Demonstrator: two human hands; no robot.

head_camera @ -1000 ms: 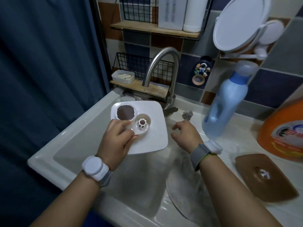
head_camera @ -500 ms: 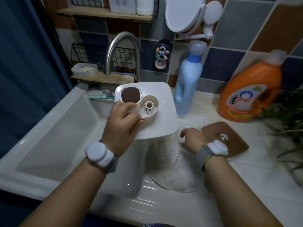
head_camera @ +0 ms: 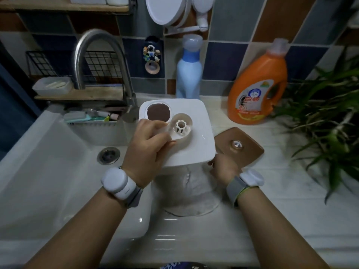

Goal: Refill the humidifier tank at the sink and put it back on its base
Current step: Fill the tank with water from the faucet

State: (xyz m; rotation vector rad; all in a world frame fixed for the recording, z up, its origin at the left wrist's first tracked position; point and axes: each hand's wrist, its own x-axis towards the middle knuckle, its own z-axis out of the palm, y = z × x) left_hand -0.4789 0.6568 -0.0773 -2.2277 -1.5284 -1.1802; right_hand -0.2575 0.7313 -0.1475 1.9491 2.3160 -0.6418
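The humidifier tank (head_camera: 196,136) stands bottom-up on the sink's right rim, a frosted body under a white square plate. On that plate sit a round brown cap (head_camera: 158,112) and a white ribbed valve (head_camera: 181,126). My left hand (head_camera: 147,144) grips the plate's near-left edge, its thumb beside the valve recess. My right hand (head_camera: 221,167) is curled against the tank's right side, just under the plate's rim. A brown flat piece with a metal knob (head_camera: 246,152) lies on the counter right behind it. The base is not in view.
The white sink basin (head_camera: 48,162) with its drain (head_camera: 108,155) lies to the left, the steel faucet (head_camera: 97,41) behind it. A blue bottle (head_camera: 188,74), an orange detergent jug (head_camera: 256,90) and a leafy plant (head_camera: 330,113) line the counter's back and right.
The tank has moved right, from over the basin under the faucet to the sink's right rim. My right hand left the tap area and came to the tank's side.
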